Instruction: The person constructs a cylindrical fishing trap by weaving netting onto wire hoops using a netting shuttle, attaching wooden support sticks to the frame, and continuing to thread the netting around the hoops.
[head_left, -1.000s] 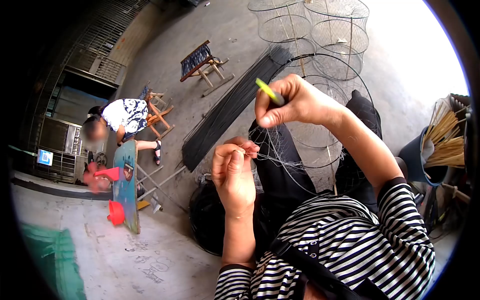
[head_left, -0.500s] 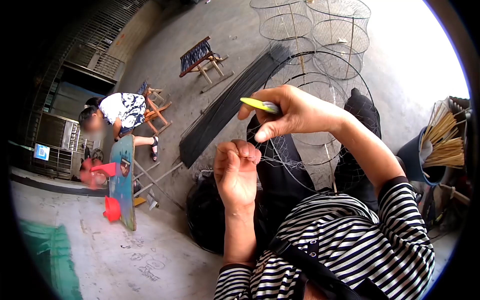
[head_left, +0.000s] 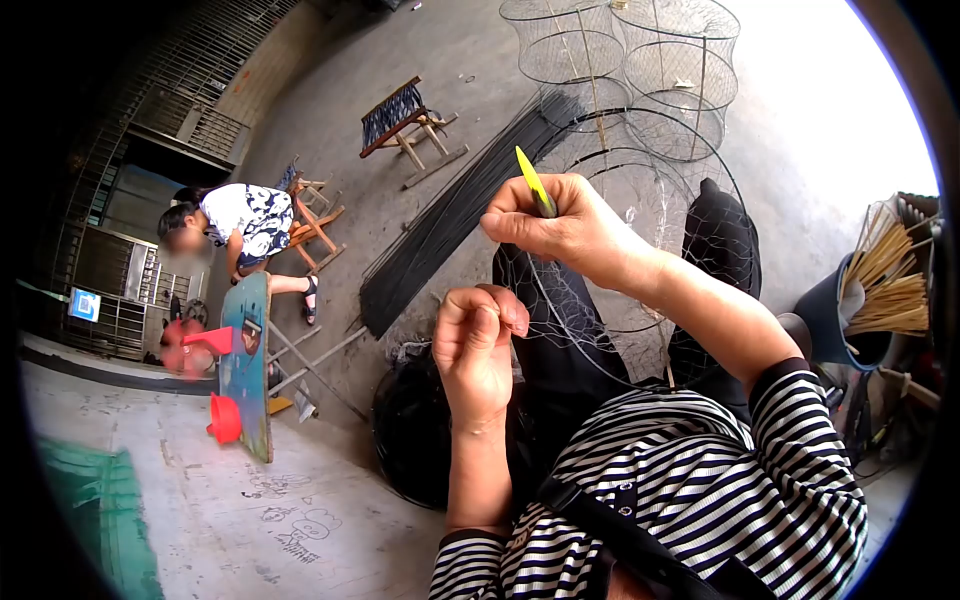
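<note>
My right hand is closed around a bright yellow-green netting needle, its pointed end sticking up past the fingers. Just below and to the left, my left hand has its fingers curled in a pinch at the edge of a fine wire-like net. The strand between those fingertips is too small to make out. Dark round hoops carry this net, which lies over my lap between my knees. A thin stick stands inside it near my shirt.
Cylindrical net cages stand ahead. A bundle of black rods lies on the floor near a folding stool. At right, a blue bucket holds wooden sticks. A person bends by a small blue-topped table at left.
My right hand has turned and closed more tightly, and the netting needle swung from lying nearly level to pointing up. My left hand stays at the net's edge, shifted slightly.
</note>
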